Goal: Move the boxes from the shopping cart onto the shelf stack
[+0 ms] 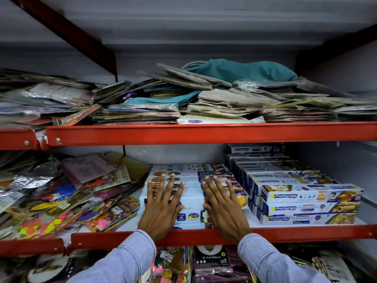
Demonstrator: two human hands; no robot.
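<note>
Hands first: I've got the left hand (161,209) and right hand (223,209) both flat, palms down, fingers spread wide, lying on top of the low stack of boxes (189,193) on the middle shelf (285,231), approx centre frame. Neither hand is gripping anything; they just press on the box tops, left on the white boxes, right on the purple-printed ones beside them. Striped blue sleeves (130,260) come in from 6 o'clock. The stack sits right at the shelf's red front lip, w/ its rear reaching toward the back wall. At 3 o'clock of my hands, just beside, there's a taller stepped pile of Freshwrapp boxes (310,203), blue and white, long sides facing me, rising toward the back right corner. At 9 o'clock of the hands lies a loose heap of foil and plastic party packets (67,193), tilted, some leaning against the white boxes' left edge. At 12 o'clock, the upper shelf (204,133) carries flat dusty packets and a teal cloth bag (240,70) on top. At 6 o'clock, below the lip, more packets incl. one marked foil balloon (211,258). Shopping cart isn't in my view.
</note>
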